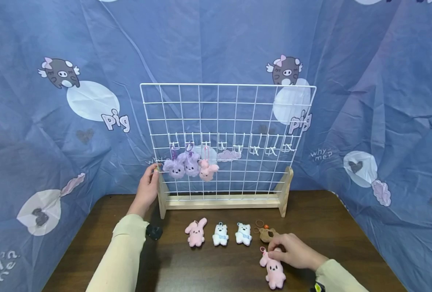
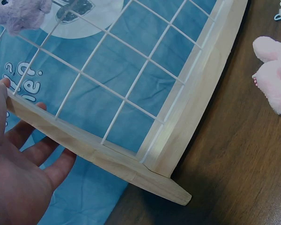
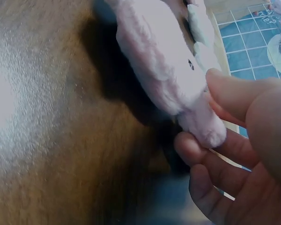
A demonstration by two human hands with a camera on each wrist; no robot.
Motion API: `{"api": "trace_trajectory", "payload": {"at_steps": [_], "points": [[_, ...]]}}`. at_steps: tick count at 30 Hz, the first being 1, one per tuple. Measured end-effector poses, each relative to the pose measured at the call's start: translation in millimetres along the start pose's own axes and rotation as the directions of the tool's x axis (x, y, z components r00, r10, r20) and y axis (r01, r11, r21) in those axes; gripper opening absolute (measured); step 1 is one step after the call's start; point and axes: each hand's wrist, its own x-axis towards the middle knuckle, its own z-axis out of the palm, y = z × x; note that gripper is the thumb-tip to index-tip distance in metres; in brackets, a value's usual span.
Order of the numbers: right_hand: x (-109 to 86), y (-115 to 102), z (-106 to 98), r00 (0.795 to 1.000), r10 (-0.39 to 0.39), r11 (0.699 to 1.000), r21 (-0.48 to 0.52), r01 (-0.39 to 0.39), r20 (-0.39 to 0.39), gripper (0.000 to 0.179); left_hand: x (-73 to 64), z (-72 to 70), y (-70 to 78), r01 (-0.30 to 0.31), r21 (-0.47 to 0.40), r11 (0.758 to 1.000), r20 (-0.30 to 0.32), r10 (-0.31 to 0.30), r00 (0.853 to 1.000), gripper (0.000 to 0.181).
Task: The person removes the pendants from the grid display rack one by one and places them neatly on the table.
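My right hand (image 1: 296,250) pinches a pink plush bunny keychain (image 1: 275,273) by an ear, between thumb and fingers. In the right wrist view the bunny (image 3: 154,56) shows side-on above the dark wood. At the rack's left side my left hand (image 1: 148,188) grips the wooden side post (image 2: 84,145), its fingers reaching behind it. The white wire grid rack (image 1: 217,103) carries a row of hooks. Two purple plush keychains (image 1: 174,168) and a pink bunny plush (image 1: 208,170) hang from the left hooks.
On the brown table (image 1: 179,271) lie another pink bunny plush (image 1: 195,233), two white bear plushes (image 1: 221,235) and a brown plush keychain (image 1: 266,234), partly hidden by my right hand. Bare hooks (image 1: 254,150) line the grid's right part. A blue printed cloth (image 1: 216,44) hangs behind.
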Motion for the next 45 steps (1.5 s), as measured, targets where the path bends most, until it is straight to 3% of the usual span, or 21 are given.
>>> {"api": "trace_trajectory", "payload": {"at_steps": [8,19,28,40,45], "points": [[3.5,-4,-15,0.999,0.032,0.999,-0.036,-0.033,-0.024,0.006,-2.0,-0.4,-1.3,-0.006,0.005,1.0,-0.013,0.006,1.0,0.039],[25.6,-16,-26,0.974,0.01,1.0,-0.027,-0.017,-0.226,0.007,-3.6,0.1,-2.2,0.002,-0.005,1.0,-0.014,-0.002,1.0,0.039],[62.6,-33,-29,0.944,0.082,0.997,0.024,-0.079,-0.321,0.024,-4.2,2.0,-1.1,0.02,-0.016,1.0,0.004,-0.02,1.0,0.039],[129.5,-54,-27,0.903,0.162,0.971,0.228,-0.074,-0.397,0.042,-1.1,1.7,2.6,-0.006,0.0,1.0,-0.007,0.006,1.0,0.039],[153.7,-64,-31,0.901,0.177,0.95,0.309,-0.051,-0.396,0.046,-0.7,0.0,2.7,0.01,-0.008,1.0,-0.005,-0.01,1.0,0.038]]}}
